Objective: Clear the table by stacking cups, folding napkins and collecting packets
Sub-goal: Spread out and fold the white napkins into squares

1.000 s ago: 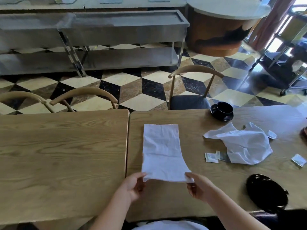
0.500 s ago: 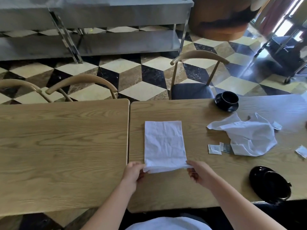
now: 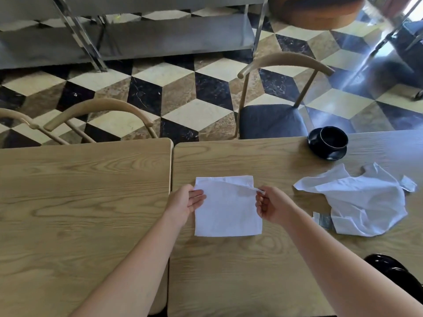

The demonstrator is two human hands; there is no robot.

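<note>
Counter (image 3: 229,271): 2 wooden tops butted edge to edge; all task things on the right-hand top.
Crumpled napkin (image 3: 357,202): loose white heap, unfolded, well to the right of both hands; nearer the right hand.
Folded napkin (image 3: 229,211): white, roughly square, flat on the right-hand top just beside the seam, directly ahead, between the 2 hands; near edge looks like the fold, far edges loose, top layer's far right corner lifted off the layer beneath.
Cup on saucer (image 3: 328,143): black, at the far edge, beyond and right of the crumpled napkin.
Second black dish (image 3: 393,273): near right corner, partly hidden by the right forearm.
Left hand (image 3: 186,201): at the folded napkin's left edge, fingers fairly straight on top of the cloth, thumb hidden, so pressing or pinching not certain.
Right hand (image 3: 271,207): at the right edge, fingers curled, pinching the lifted corner.
Packets (image 3: 322,219): small, tucked against the crumpled napkin's near left edge, close to the right hand.
Key relation: folded napkin centred between the hands, left-right axis running hand to hand; probably a matter of laying the lifted corner flush on the far right corner.
</note>
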